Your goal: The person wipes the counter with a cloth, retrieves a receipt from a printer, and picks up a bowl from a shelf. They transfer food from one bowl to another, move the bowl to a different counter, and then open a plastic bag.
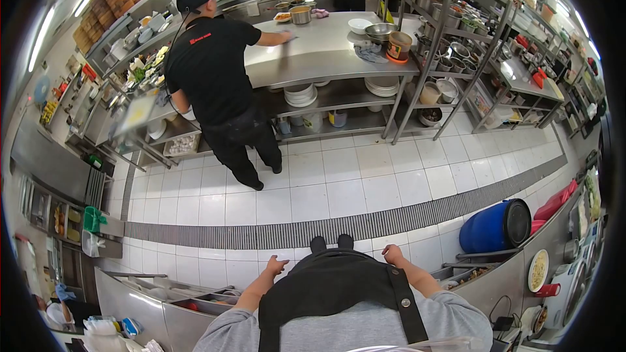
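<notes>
My left hand [276, 264] hangs beside my dark apron [326, 293] with its fingers apart and nothing in it. On the other side of the apron, my right hand [392, 254] hangs with its fingers loosely curled in, and I see nothing held. Neither hand touches a work surface. Below them are my dark shoes [332, 242] on white tiles, at the edge of a floor grate [293, 234]. Steel counters stand behind me on both sides.
A co-worker [218, 78] in black stands at the steel counter [313, 45], one arm stretched over it. Bowls, a brown tub [399, 45] and a grey cloth [370, 52] sit there. Racks [447, 32] stand right. A blue barrel [490, 228] lies beyond my right hand.
</notes>
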### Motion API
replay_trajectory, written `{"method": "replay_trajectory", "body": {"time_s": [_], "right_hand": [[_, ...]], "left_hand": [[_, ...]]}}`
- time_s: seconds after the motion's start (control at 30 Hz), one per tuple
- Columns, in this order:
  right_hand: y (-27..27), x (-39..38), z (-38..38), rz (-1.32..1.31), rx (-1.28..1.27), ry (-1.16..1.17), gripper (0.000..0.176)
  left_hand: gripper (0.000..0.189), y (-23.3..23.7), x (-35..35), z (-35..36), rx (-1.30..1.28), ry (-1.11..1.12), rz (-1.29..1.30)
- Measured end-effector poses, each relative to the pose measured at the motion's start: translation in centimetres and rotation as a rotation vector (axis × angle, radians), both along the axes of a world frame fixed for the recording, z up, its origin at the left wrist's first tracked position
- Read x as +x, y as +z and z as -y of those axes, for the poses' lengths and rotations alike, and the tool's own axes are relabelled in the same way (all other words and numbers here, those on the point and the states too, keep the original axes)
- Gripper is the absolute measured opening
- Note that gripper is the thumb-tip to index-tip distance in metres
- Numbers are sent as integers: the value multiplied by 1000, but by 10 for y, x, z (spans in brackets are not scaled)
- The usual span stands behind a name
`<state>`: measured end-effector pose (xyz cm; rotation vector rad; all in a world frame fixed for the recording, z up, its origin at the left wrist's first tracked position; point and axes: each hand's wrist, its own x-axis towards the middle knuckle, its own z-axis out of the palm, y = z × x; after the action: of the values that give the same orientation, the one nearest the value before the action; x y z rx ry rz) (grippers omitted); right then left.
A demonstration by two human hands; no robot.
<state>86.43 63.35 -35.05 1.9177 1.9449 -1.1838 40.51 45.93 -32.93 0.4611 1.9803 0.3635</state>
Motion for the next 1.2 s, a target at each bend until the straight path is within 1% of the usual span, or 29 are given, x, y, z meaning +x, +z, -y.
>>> {"method": "replay_trajectory", "body": {"time_s": [0.03, 0.07, 0.13, 0.17, 0.2, 0.23, 0.27, 0.3, 0.37, 0.4, 0.5, 0.53, 0.57, 0.6, 0.7, 0.77, 0.8, 0.9, 0.97, 1.07, 1.2], "right_hand": [[-2, 1, 0, 1, -2, -3, 13], [-6, 2, -1, 3, -5, -6, 10], [-8, 4, 0, 14, -5, 1, 7], [-7, 5, 0, 24, -2, 11, 7], [-8, 7, 0, 34, 1, 22, 8], [-8, 8, 0, 39, 2, 28, 9], [-9, 9, 0, 44, 4, 34, 10], [-9, 10, 0, 50, 6, 41, 11], [-10, 12, -1, 59, 6, 74, 12], [-11, 13, -1, 64, 7, 91, 12], [-14, 14, -2, 82, 77, 73, 11], [-13, 14, -2, 75, 88, 48, 11], [-12, 14, -2, 68, 100, 22, 11], [-12, 14, -4, 60, 111, -5, 10], [-14, 15, -8, 58, 65, 33, 10], [-17, 13, -7, 55, 29, 63, 14], [-21, 13, -6, 54, 12, 79, 18], [-35, 12, -3, 70, -66, 152, 20], [-54, 14, 1, 75, -77, 140, 19], [-52, 11, 4, 82, -82, 169, 19], [-34, 8, 7, 76, -66, 200, 18]], "left_hand": [[80, -12, -5, 2, 14, -88, -26], [79, -40, -15, 9, 28, -176, -53], [77, -39, -15, 8, 25, -193, -78], [76, -35, -13, 7, 7, -122, -77], [75, -20, -8, 3, -11, -51, -75], [76, -32, -11, 5, 13, -88, -165], [76, -69, -20, 12, 38, -125, -256], [76, -73, -21, 13, 62, -162, -346], [75, -83, -24, 14, 48, -169, -354], [75, -79, -24, 13, 41, -172, -359], [68, -56, -21, 6, -1, -222, -177], [66, -47, -17, 5, -27, -208, -149], [63, -23, -9, -1, -54, -194, -121], [61, -10, -4, -4, -80, -181, -93], [59, -12, -3, -2, -88, -156, -46], [59, -14, -3, 0, -89, -157, -48], [60, -14, -3, 2, -89, -157, -50], [62, -16, -5, 5, -78, -170, -93], [64, -22, -8, 7, -53, -173, -110], [67, -22, -6, 9, -18, -149, -185], [70, -31, -6, 13, 30, -83, -303]]}}
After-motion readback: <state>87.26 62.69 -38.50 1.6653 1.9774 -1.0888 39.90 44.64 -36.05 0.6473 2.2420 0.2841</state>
